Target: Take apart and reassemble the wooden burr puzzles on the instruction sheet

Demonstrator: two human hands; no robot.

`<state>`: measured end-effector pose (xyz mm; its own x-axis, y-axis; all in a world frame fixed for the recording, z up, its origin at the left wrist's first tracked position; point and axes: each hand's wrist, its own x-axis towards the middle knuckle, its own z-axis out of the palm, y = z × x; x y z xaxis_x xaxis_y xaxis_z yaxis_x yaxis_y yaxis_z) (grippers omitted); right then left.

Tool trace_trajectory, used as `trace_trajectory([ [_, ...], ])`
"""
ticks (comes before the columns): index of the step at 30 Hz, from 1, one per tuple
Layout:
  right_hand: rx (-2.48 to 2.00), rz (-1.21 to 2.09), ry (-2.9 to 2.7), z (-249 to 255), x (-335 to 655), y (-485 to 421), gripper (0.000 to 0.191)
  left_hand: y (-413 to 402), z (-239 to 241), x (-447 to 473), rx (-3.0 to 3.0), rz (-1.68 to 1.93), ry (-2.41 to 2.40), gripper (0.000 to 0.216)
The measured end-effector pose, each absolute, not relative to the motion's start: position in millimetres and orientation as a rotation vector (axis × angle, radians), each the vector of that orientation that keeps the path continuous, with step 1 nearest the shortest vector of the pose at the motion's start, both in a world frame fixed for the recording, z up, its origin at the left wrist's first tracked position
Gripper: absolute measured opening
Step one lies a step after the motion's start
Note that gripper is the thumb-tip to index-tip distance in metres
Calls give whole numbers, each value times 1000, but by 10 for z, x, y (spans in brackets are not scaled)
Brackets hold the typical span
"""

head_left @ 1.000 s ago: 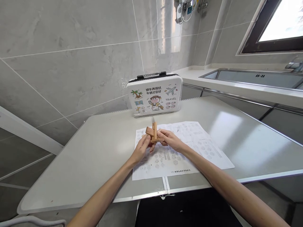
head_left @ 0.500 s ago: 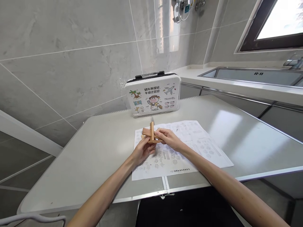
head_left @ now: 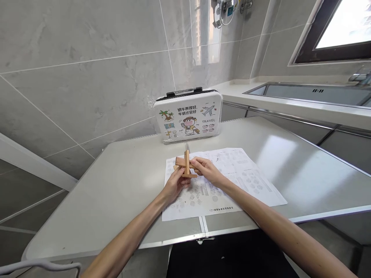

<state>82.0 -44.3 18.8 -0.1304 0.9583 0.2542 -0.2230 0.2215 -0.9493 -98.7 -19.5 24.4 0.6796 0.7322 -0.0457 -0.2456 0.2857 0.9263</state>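
Above the printed sheet (head_left: pixel 228 189), a brown wooden interlocking puzzle (head_left: pixel 187 162) of crossed bars is between my two hands. My left hand (head_left: pixel 174 186) is closed around its lower left side, thumb against the bars. My right hand (head_left: pixel 206 170) pinches the right end of a bar that passes through the puzzle. One bar stands upright in the middle, another juts out to the left, and a third lies across the bottom. My fingers hide part of the joint where the bars meet.
A white cartoon-printed case (head_left: pixel 189 129) in clear plastic stands at the back of the grey folding table (head_left: pixel 121 185), against the tiled wall. To the right are a counter with a sink (head_left: pixel 307 92) and a window. A pale curved tube (head_left: pixel 40 263) is at lower left.
My right hand has shifted slightly on the bar, and the bottom bar's right end now shows free of its fingers. My left hand keeps its hold.
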Motion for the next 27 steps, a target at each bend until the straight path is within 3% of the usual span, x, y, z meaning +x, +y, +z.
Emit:
trace_trajectory([
  [17, -787, 1470, -1239, 169, 920, -418, 44, -165, 286, -1002, 1066, 647, 513, 35],
  [27, -743, 1619, -1156, 32, 888, -375, 43, -126, 269, -976, 1065, 746, 611, 55],
])
